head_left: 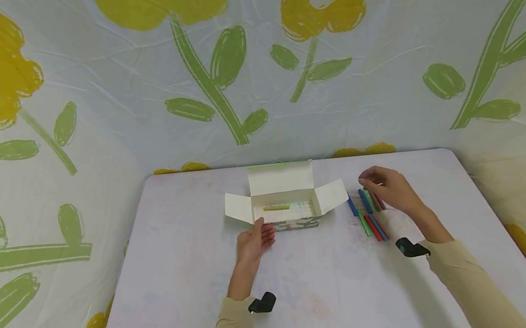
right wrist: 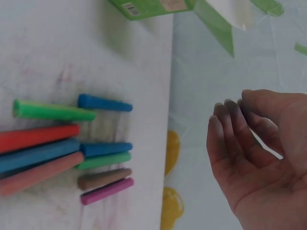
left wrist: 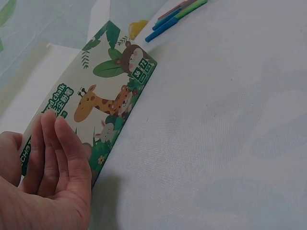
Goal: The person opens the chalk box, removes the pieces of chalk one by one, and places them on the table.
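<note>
Beside the printed cardboard box [head_left: 289, 213], tapered chalk sticks [right wrist: 72, 153] lie.

glossy printed cardboard box [left wrist: 112, 91], matt chalk sticks [right wrist: 57, 148], smooth table [head_left: 317, 283]

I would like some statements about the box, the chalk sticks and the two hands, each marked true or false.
1. The box is open, with its flaps spread. True.
2. The left hand rests against the front of the box. True.
3. The right hand grips a red stick. False: its fingers are loosely curved and hold nothing; it hovers above the chalk sticks.
4. The box holds no chalk. False: one green stick lies inside.
5. The loose sticks lie to the left of the box. False: they lie on the table to its right.
6. The loose sticks are of several colours. True.
</note>
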{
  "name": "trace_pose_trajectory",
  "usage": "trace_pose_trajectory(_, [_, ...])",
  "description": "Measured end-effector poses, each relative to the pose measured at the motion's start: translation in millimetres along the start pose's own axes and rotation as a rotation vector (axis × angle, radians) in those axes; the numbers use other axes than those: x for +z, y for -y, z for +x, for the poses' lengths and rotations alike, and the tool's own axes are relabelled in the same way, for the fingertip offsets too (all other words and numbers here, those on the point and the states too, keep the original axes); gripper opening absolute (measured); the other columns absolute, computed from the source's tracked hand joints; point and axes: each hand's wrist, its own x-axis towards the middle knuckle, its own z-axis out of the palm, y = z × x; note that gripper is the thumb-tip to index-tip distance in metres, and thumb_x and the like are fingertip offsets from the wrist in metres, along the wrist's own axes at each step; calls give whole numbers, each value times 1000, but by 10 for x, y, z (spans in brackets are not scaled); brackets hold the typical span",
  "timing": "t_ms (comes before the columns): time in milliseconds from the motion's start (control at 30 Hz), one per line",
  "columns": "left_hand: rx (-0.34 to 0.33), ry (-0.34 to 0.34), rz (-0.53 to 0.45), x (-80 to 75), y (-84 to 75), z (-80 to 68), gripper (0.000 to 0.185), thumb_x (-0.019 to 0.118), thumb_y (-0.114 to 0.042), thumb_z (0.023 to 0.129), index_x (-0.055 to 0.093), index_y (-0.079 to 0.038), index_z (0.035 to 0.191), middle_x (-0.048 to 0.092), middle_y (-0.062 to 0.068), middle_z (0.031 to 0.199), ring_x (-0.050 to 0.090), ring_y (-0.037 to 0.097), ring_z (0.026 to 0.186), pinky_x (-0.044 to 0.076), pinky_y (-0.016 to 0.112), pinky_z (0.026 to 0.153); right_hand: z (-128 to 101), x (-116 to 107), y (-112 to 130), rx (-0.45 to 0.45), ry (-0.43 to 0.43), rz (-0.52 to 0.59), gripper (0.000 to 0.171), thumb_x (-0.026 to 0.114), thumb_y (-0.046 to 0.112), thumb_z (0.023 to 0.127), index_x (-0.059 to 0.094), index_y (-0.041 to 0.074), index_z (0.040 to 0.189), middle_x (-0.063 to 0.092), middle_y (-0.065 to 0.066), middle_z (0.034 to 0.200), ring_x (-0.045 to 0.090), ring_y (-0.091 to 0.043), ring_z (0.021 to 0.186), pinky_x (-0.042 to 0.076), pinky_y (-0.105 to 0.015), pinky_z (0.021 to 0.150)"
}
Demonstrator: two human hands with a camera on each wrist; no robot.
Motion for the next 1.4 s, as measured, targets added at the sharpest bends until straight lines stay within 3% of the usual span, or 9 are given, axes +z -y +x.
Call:
trace_pose_trajectory(367, [1, 20, 8, 9, -27, -18, 42, 63, -31, 104, 71, 11, 103, 74, 6, 83, 68, 9, 72, 60, 23, 72, 256, 96, 327, -82, -24, 89, 23, 63, 15, 104, 67, -4, 116, 71, -19, 106, 69, -36, 90, 49, -10, 74])
trace_pose_trajectory(767, [-2, 6, 2, 37, -44, -38, 39, 63, -29, 104, 72, 8, 99, 74, 7, 83, 68, 8, 70, 59, 23, 70, 447, 401, 515, -108, 22, 164, 20, 64, 12, 103, 67, -3, 116, 71, -20, 108, 70, -35, 93, 51, -12, 77])
trace_pose_trajectory(933, [-1, 15, -1, 22, -33, -37, 42, 62, -30, 104, 71, 10, 102, 74, 6, 83, 68, 8, 71, 59, 23, 71, 500, 586, 568, -100, 58, 164, 20, 66, 14, 102, 69, -1, 115, 72, -16, 108, 71, -31, 95, 55, -19, 79])
trace_pose_trajectory(1200, [-5, 20, -2, 21, -36, -40, 42, 62, -30, 104, 70, 11, 104, 73, 5, 83, 68, 8, 72, 59, 22, 70, 535, 861, 657, -168, 92, 184, 17, 68, 8, 100, 69, -3, 112, 73, -14, 101, 71, -30, 93, 59, -35, 81])
trace_pose_trajectory(1400, [-6, 13, -4, 27, -23, -33, 42, 63, -29, 104, 69, 12, 104, 73, 6, 81, 68, 8, 70, 59, 22, 69, 559, 1071, 709, -206, 162, 185, 19, 67, 7, 100, 68, -5, 114, 72, -15, 105, 70, -31, 97, 59, -47, 87])
